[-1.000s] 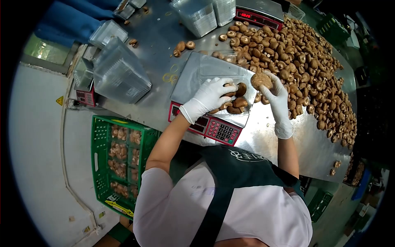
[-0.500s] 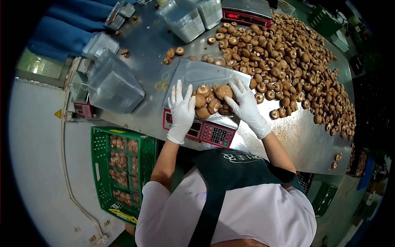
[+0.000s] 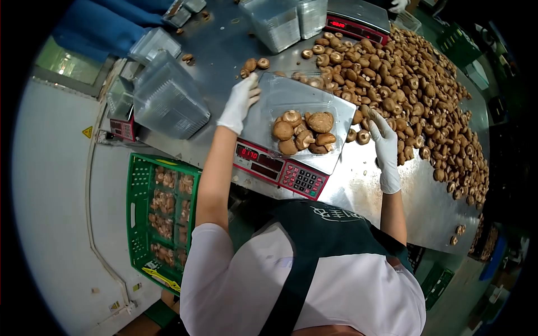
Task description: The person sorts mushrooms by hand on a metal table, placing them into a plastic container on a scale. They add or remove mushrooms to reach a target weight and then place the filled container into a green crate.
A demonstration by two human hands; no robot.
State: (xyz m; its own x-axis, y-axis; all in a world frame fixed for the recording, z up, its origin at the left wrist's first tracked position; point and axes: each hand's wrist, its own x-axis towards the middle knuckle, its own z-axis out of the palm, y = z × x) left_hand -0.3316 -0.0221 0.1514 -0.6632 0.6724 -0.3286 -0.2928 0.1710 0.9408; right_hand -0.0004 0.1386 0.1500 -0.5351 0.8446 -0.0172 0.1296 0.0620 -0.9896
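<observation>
A clear plastic tray (image 3: 275,116) of shiitake mushrooms (image 3: 305,132) rests on the scale's metal plate (image 3: 330,162), its clear lid (image 3: 288,89) folded back. Below it, the scale's display (image 3: 248,153) glows red and seems to read 0170. My left hand (image 3: 241,103), in a white glove, is at the plate's upper left corner near some loose mushrooms (image 3: 255,65); its fingers are loosely bent and apart, with nothing visible in them. At the edge of the mushroom pile (image 3: 414,89), my gloved right hand (image 3: 384,147) has its fingers apart, fingertips beside a mushroom (image 3: 363,136).
Stacks of clear trays (image 3: 171,101) stand at the left and more trays (image 3: 274,25) at the back. A second scale (image 3: 358,22) sits behind the pile. On the floor, a green crate (image 3: 134,224) holds filled trays. Another person's gloved hand (image 3: 399,5) shows at the top.
Both hands have left the mushrooms in the tray. My left hand moved up and left to the plate's corner; my right hand moved right to the pile. The view shifted slightly.
</observation>
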